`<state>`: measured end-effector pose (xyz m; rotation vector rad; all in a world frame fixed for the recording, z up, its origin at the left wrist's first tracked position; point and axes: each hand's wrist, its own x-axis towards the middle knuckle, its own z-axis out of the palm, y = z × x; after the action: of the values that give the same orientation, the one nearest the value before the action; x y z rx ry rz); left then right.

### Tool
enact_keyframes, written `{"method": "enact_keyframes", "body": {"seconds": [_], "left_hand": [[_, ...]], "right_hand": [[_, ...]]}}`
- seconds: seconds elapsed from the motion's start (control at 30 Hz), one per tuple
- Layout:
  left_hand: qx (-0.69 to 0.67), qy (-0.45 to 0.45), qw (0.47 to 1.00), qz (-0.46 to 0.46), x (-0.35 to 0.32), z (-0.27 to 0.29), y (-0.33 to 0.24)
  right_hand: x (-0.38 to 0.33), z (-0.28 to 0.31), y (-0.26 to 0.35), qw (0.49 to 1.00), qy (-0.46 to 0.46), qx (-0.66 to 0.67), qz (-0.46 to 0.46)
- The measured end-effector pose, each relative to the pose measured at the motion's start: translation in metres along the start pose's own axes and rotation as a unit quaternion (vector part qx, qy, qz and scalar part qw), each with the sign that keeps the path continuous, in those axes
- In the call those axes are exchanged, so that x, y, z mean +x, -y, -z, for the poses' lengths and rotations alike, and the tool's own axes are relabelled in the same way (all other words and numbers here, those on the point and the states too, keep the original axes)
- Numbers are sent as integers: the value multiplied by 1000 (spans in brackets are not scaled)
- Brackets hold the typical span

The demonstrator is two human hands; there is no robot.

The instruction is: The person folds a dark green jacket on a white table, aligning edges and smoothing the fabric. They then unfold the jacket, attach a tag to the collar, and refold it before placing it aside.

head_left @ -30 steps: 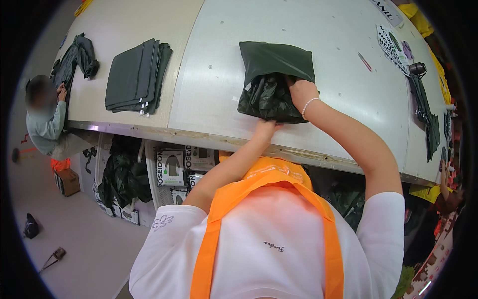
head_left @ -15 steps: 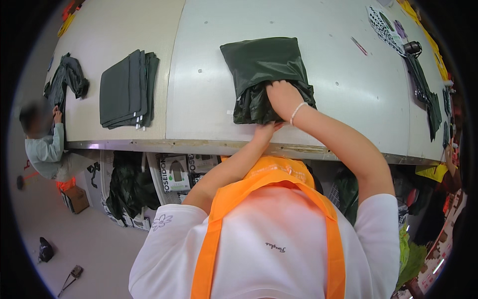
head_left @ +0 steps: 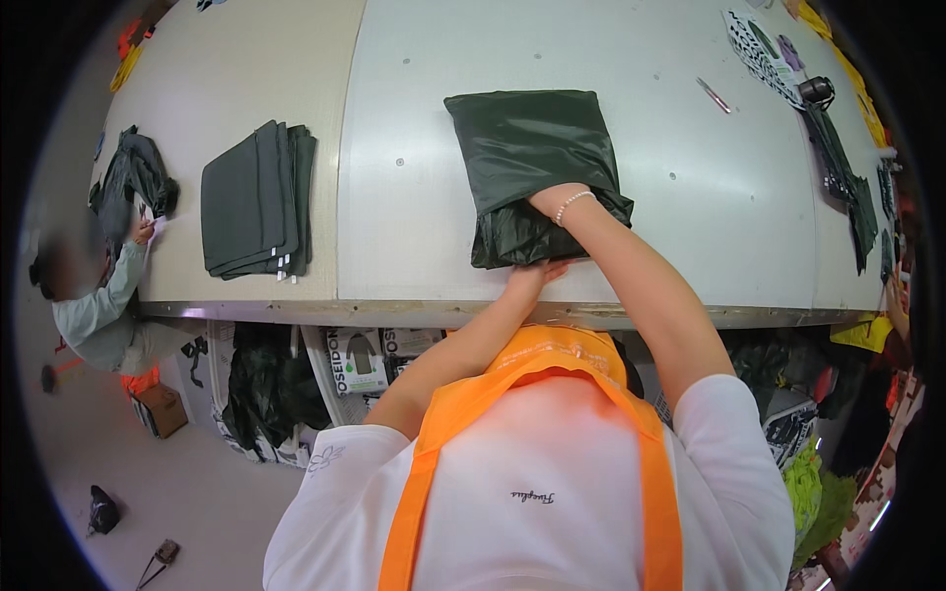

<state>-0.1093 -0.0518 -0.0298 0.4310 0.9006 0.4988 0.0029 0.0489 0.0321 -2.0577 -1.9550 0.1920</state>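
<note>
Here the dark green glossy plastic bag (head_left: pixel 527 148) lies flat near the middle of the pale grey table (head_left: pixel 424 118), its open, crumpled end toward the near edge. The right hand (head_left: pixel 548 202) is pushed inside that opening up to the wrist with its white bead bracelet (head_left: pixel 574 202), so whether its fingers are open or closed cannot be told. The left hand (head_left: pixel 532 278) lies at the bag's lower edge, fingers extended and pressed flat against the plastic. Well apart to the left sits a stack of folded dark grey fabric pieces (head_left: pixel 258 197). Another person's hand (head_left: pixel 144 231) touches a crumpled dark garment (head_left: pixel 128 182) at the far left.
</note>
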Motion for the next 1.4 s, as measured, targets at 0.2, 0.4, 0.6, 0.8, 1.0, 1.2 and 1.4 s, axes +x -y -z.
{"method": "enact_keyframes", "body": {"seconds": [0.2,0.4,0.6,0.8,1.0,1.2,1.4], "left_hand": [[-25,-16,999,-27,-3,-4,-2],[-15,-25,1000,2,1,-10,-2],[-90,35,993,-73,-2,9,6],[-23,-15,999,-32,-16,1,7],[29,-51,998,-24,-27,-15,0],[530,2,846,-60,-87,-47,-69],[752,-118,519,-389,-75,-73,-99]], "right_hand": [[8,17,-18,996,-10,58,-66],[7,15,-39,996,33,82,-19],[-126,56,32,991,104,13,87],[-161,83,11,954,-17,293,-55],[-196,24,-27,771,77,537,-333],[-189,-17,-30,514,3,759,-399],[-182,7,-20,521,41,752,-402]]}}
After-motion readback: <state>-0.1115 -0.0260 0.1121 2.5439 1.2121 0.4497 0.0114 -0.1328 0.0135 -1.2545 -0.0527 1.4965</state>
